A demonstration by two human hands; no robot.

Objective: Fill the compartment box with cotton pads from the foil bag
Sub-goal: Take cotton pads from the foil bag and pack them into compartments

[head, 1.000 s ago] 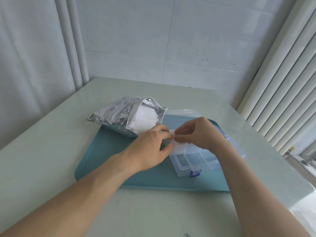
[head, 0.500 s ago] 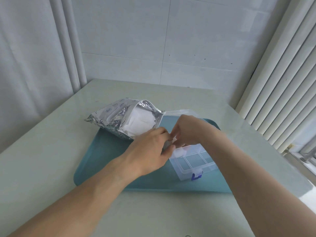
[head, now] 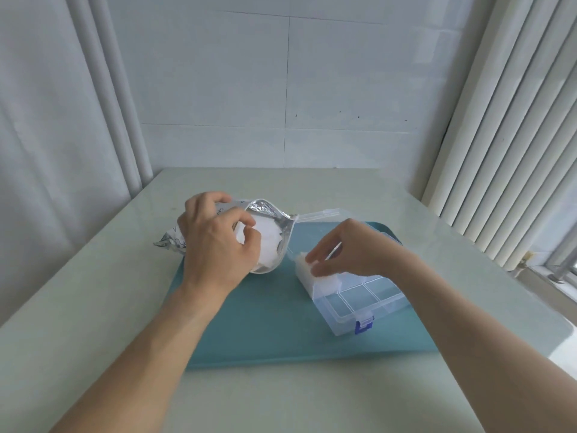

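Observation:
A silver foil bag point(head: 267, 210) lies open on the left part of a teal tray point(head: 268, 320), with white cotton pads point(head: 267, 242) showing in its mouth. My left hand point(head: 215, 242) is at the bag's mouth, fingers curled and pinching a pad there. To the right stands a clear compartment box point(head: 359, 300) with a blue latch and its lid open behind. My right hand point(head: 346, 251) holds fingertips on white pads point(head: 324, 281) in the box's far-left compartment. The near compartments look empty.
The tray sits on a pale green table point(head: 93, 292). White curtains hang on the left, vertical blinds point(head: 499, 151) on the right, and a tiled wall stands behind. A window sill shows at the far right edge.
My hands were together over the box a second ago. My left hand has moved left to the bag's mouth, and my right hand has stayed at the box's pad compartment.

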